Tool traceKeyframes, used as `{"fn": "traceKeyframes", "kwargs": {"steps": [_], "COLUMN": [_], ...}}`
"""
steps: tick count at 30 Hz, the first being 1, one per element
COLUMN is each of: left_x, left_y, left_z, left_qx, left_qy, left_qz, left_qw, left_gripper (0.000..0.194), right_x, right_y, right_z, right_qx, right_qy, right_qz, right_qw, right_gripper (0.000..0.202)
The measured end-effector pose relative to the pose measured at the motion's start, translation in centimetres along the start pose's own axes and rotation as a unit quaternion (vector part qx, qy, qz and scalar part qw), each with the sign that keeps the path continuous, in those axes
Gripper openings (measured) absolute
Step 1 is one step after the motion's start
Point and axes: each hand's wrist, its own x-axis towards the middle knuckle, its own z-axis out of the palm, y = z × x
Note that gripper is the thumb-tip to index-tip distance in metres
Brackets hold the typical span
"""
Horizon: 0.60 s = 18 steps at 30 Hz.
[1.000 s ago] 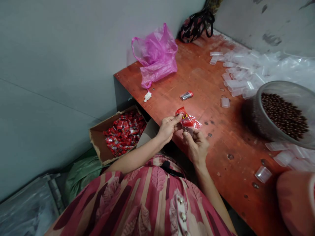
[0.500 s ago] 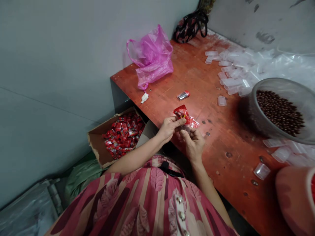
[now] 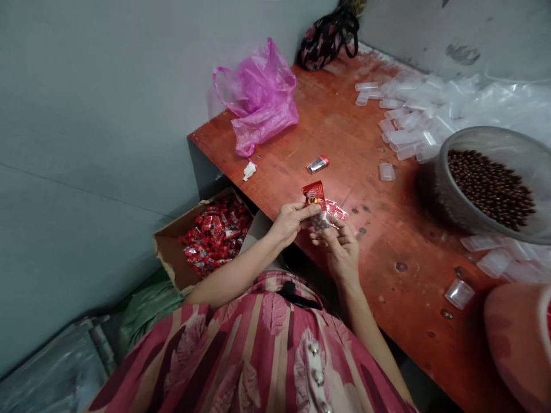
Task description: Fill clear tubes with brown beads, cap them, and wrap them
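A small red packet (image 3: 315,193) is held up over the table's near edge. Its lower end is clear, with dark little balls (image 3: 321,221) showing inside. My left hand (image 3: 289,222) pinches it from the left, thumb laid across its middle. My right hand (image 3: 343,248) is closed on its clear lower end from the right. Just behind the right fingers, red-and-clear wrappers (image 3: 336,209) lie on the table. Farther back on the wood rests a small clear and red piece (image 3: 318,164).
On the red wooden table (image 3: 344,137) are a pink plastic bag (image 3: 267,92), a tub (image 3: 434,195) of dark balls, many clear plastic tubes (image 3: 408,135) and a pinkish tub (image 3: 514,338). A cardboard box (image 3: 170,246) of red packets stands lower left. A dark patterned bag (image 3: 322,43) sits behind.
My right fingers have opened out a little and shifted, uncovering the packet's clear end and the dark balls. My left hand keeps its pinch. The view has shifted slightly.
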Motion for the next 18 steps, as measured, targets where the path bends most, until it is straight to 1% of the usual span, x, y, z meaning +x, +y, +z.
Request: {"fn": "traceKeyframes", "kwargs": {"steps": [2, 3, 7, 9, 10, 12, 15, 16, 17, 18], "left_x": [0.0, -0.1, -0.6, -1.0, -1.1, -1.4, -2.3, -2.8, -3.3, -4.0], "left_y": [-0.1, -0.2, -1.3, -1.6, -1.7, -1.5, -0.8, -0.6, -0.5, -0.4], "left_z": [0.0, 0.1, 0.4, 0.4, 0.3, -0.2, -1.8, -2.5, -3.4, -4.5], "left_qx": [-0.012, -0.012, -0.019, -0.032, -0.038, -0.045, -0.035, -0.031, -0.030, -0.040], "left_qy": [0.005, 0.000, -0.020, -0.026, -0.030, -0.041, -0.051, -0.044, -0.025, 0.012], "left_qz": [-0.016, -0.030, -0.069, -0.074, -0.079, -0.105, -0.161, -0.164, -0.152, -0.120], "left_qw": [1.000, 0.999, 0.997, 0.996, 0.996, 0.993, 0.985, 0.985, 0.988, 0.992], "left_gripper": [0.030, 0.031, 0.035, 0.035, 0.034, 0.033, 0.029, 0.027, 0.026, 0.024], "right_x": [0.0, -0.1, 0.0, 0.5, 0.8, 1.7, 2.6, 2.7, 2.7, 2.5], "right_y": [0.1, 0.2, 0.2, 0.2, 0.3, 0.3, 0.2, 0.2, 0.1, -0.1], "right_z": [-0.1, -0.1, 0.0, -0.2, -0.4, -0.8, -0.8, -0.7, -0.4, -0.3], "right_qx": [0.010, 0.009, -0.028, -0.039, -0.044, -0.066, -0.150, -0.180, -0.201, -0.209], "right_qy": [-0.007, -0.002, 0.052, 0.057, 0.044, -0.007, -0.087, -0.109, -0.128, -0.142], "right_qz": [0.000, -0.003, -0.031, -0.028, -0.018, 0.000, -0.020, -0.030, -0.035, -0.033], "right_qw": [1.000, 1.000, 0.998, 0.997, 0.998, 0.998, 0.985, 0.977, 0.971, 0.967], "right_gripper": [0.036, 0.034, 0.031, 0.031, 0.032, 0.035, 0.039, 0.039, 0.039, 0.038]}}
